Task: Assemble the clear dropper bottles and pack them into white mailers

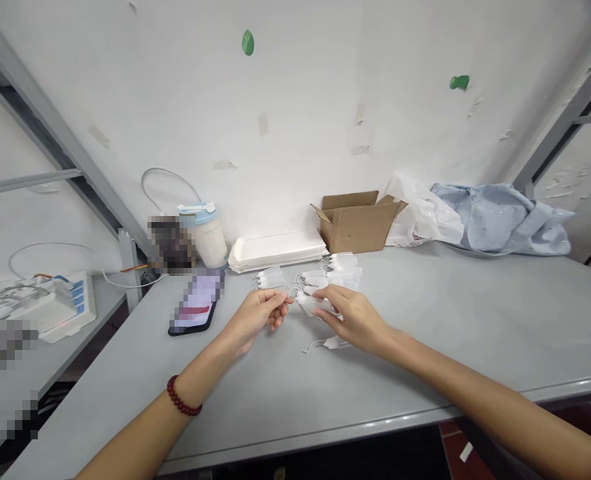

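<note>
My right hand grips a small white translucent bottle between thumb and fingers, its tip pointing left. A thin white cord loops from that tip toward my left hand, whose thumb and index finger are pinched at the cord's end. Behind the hands, several similar white pieces lie in a cluster, with a smaller group to their left. Nearer the front edge, one more white bottle with a thin cord lies on the grey table, partly under my right hand.
A phone lies at the left, before a cup. White flat packs, an open cardboard box, a white plastic bag and blue cloth line the wall. A power strip is far left.
</note>
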A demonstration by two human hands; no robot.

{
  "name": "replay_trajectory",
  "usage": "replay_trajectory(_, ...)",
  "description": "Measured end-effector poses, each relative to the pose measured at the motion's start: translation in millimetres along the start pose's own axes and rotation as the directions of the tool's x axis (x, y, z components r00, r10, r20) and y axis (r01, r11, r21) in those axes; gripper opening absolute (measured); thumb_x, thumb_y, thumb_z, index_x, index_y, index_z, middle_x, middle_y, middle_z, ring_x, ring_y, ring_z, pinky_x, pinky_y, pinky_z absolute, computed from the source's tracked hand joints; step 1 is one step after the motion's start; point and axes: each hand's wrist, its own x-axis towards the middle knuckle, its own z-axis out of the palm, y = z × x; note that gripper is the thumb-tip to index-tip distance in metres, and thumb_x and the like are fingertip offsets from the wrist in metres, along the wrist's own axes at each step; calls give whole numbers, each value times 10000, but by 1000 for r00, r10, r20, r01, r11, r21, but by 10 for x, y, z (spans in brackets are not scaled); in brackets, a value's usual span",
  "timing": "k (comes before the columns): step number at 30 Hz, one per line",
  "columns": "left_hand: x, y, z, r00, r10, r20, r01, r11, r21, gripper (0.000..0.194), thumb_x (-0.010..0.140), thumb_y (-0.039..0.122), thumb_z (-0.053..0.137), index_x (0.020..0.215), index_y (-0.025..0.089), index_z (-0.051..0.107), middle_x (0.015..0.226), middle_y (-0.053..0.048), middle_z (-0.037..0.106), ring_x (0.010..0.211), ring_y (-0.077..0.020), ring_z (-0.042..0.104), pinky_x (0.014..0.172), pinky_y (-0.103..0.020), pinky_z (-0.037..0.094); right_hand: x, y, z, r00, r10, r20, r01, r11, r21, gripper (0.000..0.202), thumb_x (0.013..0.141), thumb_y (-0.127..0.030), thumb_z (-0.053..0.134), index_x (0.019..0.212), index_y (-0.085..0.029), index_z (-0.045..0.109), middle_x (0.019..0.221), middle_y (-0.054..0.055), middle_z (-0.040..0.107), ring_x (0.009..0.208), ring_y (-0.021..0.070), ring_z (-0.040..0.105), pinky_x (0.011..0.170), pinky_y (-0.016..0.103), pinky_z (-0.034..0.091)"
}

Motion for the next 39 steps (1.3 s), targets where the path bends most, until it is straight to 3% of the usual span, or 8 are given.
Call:
replay_trajectory(17, -4, -2, 21, 1000, -4, -4, 4, 1000, 10, 307, 781, 413, 570, 752, 109, 611, 596, 22, 504, 455, -54, 426, 468, -202, 328, -12, 4, 33, 1000, -25, -8, 26, 1000, 7, 200, 879, -252, 496, 1023, -138, 575, 889, 106, 657, 723, 178, 613, 617, 286, 486)
replay_trajectory(23, -14, 7, 31, 998, 58, -21, -57, 997, 61, 341, 772, 418, 572, 612, 117, 565, 623, 2, 534, 459, -54, 422, 474, -210, 339, -21, 0, 49, 998, -61, -35, 61, 998, 9, 212, 887, -255, 480, 1011, -120, 587, 826, 102, 650, 673, 167, 599, 599, 278, 482)
replay_trajectory(30, -46, -1, 77, 994, 100, -49, -93, 987, 132, 311, 758, 406, 567, 649, 116, 598, 585, 4, 536, 443, -62, 413, 456, -210, 319, -36, -12, 50, 998, -51, -32, 52, 998, 25, 166, 880, -242, 488, 976, -141, 576, 831, 108, 653, 703, 180, 609, 607, 285, 482)
replay_trajectory(39, -80, 13, 132, 990, 140, -34, -132, 975, 176, 315, 750, 409, 562, 589, 139, 556, 531, 18, 499, 444, -77, 425, 458, -215, 336, -78, 2, 112, 991, -107, -86, 108, 994, 15, 163, 895, -272, 463, 915, -145, 563, 688, 65, 608, 593, 158, 566, 533, 257, 433)
